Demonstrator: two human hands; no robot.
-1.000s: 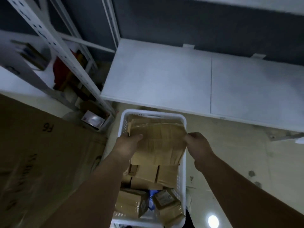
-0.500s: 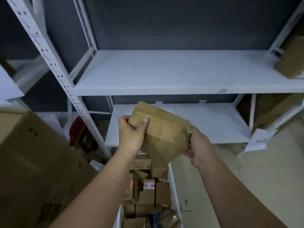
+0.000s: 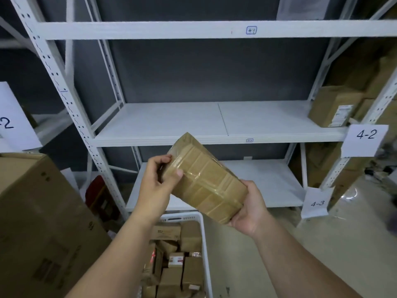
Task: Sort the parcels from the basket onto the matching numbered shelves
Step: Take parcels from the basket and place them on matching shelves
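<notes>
A white metal shelving unit fills the view, its shelves bare apart from a brown carton at the right end of the middle one. A big cardboard box stands at the left. Below, the white basket sits on the floor, packed with small brown parcels.

The step in hand looks like checking a parcel for its number before shelving it. The taped brown parcel is held tilted in the air above the basket, in front of the lower shelves. The left hand pinches its upper end with thumb and fingertips; the right hand cups and grips its lower end. No label shows on the face turned to the camera, so the next move probably calls for turning it over to find one.

Readable writing: "41" on the top beam, paper tags "4-2" and "4-3" on the right post, and a sheet ending in "-2" at the far left.
</notes>
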